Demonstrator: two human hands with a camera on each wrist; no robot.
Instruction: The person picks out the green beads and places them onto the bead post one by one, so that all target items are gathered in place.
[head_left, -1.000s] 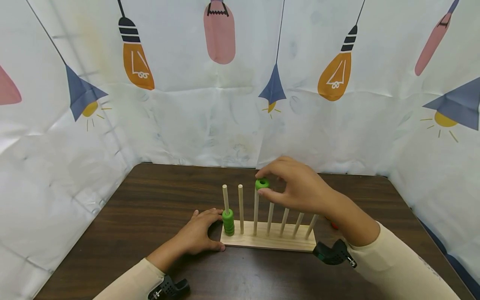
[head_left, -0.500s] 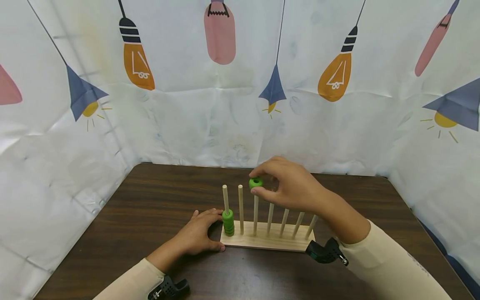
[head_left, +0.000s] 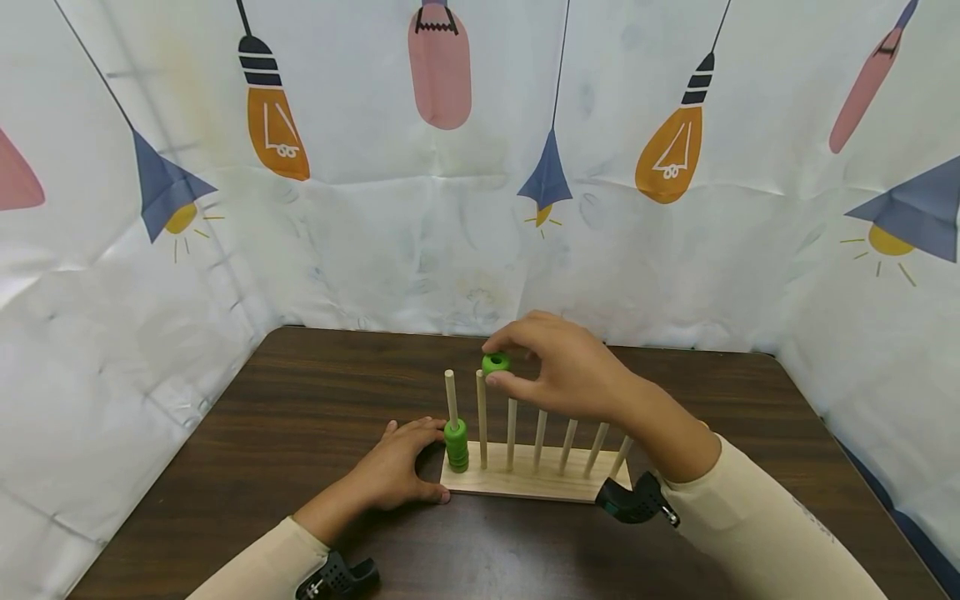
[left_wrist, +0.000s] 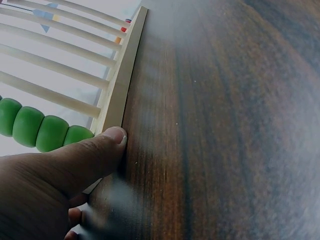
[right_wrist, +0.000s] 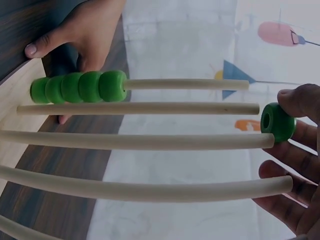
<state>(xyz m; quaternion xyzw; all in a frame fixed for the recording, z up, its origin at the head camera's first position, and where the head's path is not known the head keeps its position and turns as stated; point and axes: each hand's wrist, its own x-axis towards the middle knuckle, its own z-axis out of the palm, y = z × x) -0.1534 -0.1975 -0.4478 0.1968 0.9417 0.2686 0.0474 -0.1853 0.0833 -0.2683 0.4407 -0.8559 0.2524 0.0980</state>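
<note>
In the head view my right hand [head_left: 566,367] pinches a green bead [head_left: 496,363] between thumb and fingertips, at the height of the peg tops. In the right wrist view the held bead [right_wrist: 282,122] has its hole facing the pegs, close to the tip of the second peg [right_wrist: 150,108] from the stacked end. Several green beads [head_left: 456,447] sit stacked on the leftmost peg of a wooden peg abacus [head_left: 547,485]. My left hand [head_left: 397,467] grips the left end of its base, with the thumb [left_wrist: 102,145] against the front edge and the other fingers partly hidden behind.
The abacus stands on a dark wooden table [head_left: 345,375], its other pegs [head_left: 540,437] bare. Small red and orange things [left_wrist: 123,30] show past the base's far end in the left wrist view. A white printed cloth [head_left: 360,250] surrounds the table at back and sides.
My right hand has moved left with the green bead, from over the third peg to beside the top of the second. My left hand and the abacus have stayed put.
</note>
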